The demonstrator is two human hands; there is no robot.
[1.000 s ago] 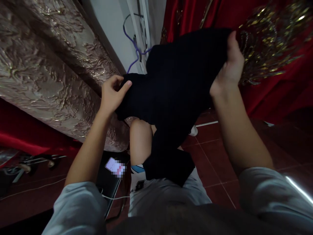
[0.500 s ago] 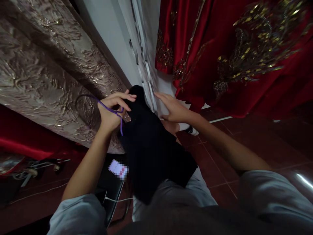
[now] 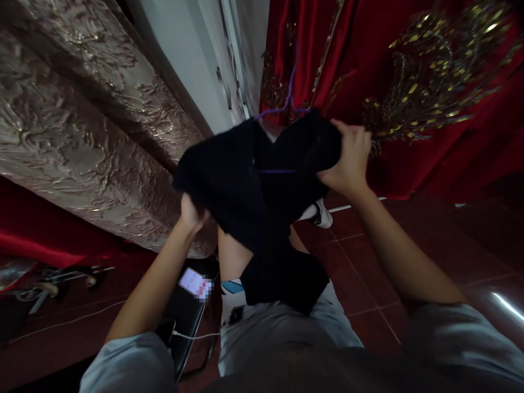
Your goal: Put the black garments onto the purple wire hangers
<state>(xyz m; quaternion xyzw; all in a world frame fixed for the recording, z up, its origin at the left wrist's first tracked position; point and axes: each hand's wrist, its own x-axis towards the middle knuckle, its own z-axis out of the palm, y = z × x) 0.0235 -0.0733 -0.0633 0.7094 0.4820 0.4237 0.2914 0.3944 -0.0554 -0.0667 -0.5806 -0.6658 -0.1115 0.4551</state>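
The person holds up a black cloth [image 3: 254, 180] with both hands, out in front of the knees. The left hand [image 3: 190, 213] is under the left edge of the cloth. The cloth covers its fingers, so I cannot tell if they are open or closed. The right hand [image 3: 347, 158] grips the right top corner of the cloth, with the fingers curled tight around the edge.

A thin purple hanger [image 3: 282, 112] pokes out above the top of the cloth, and a purple bar of it shows in the middle gap of the cloth. The bottom of the cloth hangs down and rests on the person's lap, on the grey shorts [image 3: 282, 327].

Behind the cloth hangs a red dress [image 3: 409, 82] with gold sparkly patterns, on the right. On the left is a shiny beige curtain [image 3: 77, 120] with a raised pattern. Between them is a white wall [image 3: 192, 60].

Down by the left knee, a phone [image 3: 192, 281] with a lit screen lies on a dark chair seat [image 3: 184, 316]. A white shoe [image 3: 321, 215] stands on the dark red floor tiles [image 3: 368, 262], just under the cloth.
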